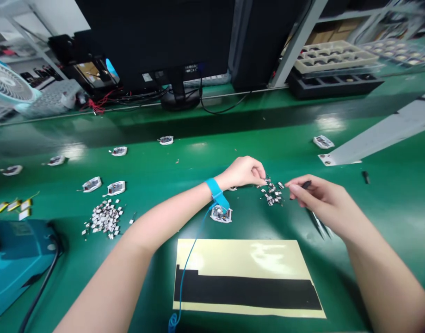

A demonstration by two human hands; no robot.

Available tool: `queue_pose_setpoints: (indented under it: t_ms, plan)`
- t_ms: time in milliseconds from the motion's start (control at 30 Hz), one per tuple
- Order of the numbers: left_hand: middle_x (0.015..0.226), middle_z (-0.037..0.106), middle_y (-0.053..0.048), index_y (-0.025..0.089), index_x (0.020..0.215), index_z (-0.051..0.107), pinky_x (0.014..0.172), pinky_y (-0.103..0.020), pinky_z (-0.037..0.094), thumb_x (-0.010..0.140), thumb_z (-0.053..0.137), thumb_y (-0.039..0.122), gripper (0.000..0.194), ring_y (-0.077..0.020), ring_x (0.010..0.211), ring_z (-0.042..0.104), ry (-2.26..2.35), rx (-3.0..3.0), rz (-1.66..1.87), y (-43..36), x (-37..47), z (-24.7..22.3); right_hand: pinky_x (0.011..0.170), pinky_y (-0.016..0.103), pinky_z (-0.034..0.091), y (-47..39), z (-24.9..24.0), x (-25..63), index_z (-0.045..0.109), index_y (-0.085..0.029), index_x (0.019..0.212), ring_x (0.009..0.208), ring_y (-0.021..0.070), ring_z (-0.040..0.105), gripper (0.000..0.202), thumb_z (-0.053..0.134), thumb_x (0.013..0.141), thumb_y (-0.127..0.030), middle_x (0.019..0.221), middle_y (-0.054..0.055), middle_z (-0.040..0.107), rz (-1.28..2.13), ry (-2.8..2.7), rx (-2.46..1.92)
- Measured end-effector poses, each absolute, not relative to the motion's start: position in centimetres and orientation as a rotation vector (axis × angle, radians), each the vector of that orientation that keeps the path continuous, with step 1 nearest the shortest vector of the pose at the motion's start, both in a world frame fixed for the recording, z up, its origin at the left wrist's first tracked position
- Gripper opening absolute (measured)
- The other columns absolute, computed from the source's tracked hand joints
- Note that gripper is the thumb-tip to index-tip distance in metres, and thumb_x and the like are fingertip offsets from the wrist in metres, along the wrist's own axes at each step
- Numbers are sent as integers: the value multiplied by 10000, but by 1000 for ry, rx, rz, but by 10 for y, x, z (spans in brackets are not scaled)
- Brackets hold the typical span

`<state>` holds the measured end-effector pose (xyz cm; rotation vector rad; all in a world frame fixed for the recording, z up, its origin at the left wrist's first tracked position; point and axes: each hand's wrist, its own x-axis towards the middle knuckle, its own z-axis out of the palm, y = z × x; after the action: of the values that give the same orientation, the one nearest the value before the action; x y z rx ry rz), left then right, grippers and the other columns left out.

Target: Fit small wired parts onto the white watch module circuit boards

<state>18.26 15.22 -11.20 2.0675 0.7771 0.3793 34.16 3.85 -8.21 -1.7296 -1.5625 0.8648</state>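
Sheet (238, 256), bottom centre: black strip looks part-used. Left hand (245, 171): fingers curled at small parts (273, 196), right of centre; can't tell if pinching. Right hand (318, 194) clamps dark tool (306, 184). Open shell (221, 214), centre, looks unfinished; parts loose.

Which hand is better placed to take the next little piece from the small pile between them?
Probably the left hand: its fingertips are at the edge of the small pile, while the right hand holds a dark object.
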Motion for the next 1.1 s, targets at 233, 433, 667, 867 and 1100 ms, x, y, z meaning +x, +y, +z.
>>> queue_pose_setpoints:
  t_ms: [233,433,667,867,1100]
  plan:
    - [614,636,-30,96,677,654,582,-214,444,604,700,177,119,-126,618,599,731,1900,475,147,178,-112,494,226,335,45,-84,335,582,-155,740,521,91,429,345,582,680,-494,613,15,541,845,-1548,-1751]
    - [637,642,-28,81,695,612,605,-205,482,616,690,145,128,-101,617,608,610,1666,617,134,163,-98,512,222,365,50,-87,323,621,-129,915,537,84,452,374,596,691,-427,666,24,583,986,-1503,-1632]
    - [742,681,-34,110,678,619,699,-236,532,630,707,196,132,-125,715,649,559,1429,788,91,130,-87,483,199,359,36,-81,292,621,-144,692,552,82,461,234,591,711,-375,621,3,551,998,-1533,-1505]
    - [831,683,-34,138,709,650,719,-222,535,667,683,162,58,-134,798,641,678,1664,906,65,91,-83,494,189,363,19,-71,268,601,-144,730,537,61,456,116,536,798,-211,651,1,559,662,-1965,-1378]
    - [818,683,3,185,819,644,674,-167,503,781,572,180,81,-91,758,632,718,2493,886,56,63,-81,563,238,422,23,-74,255,612,-83,762,629,118,517,207,450,853,-174,694,65,576,184,-2463,-979]
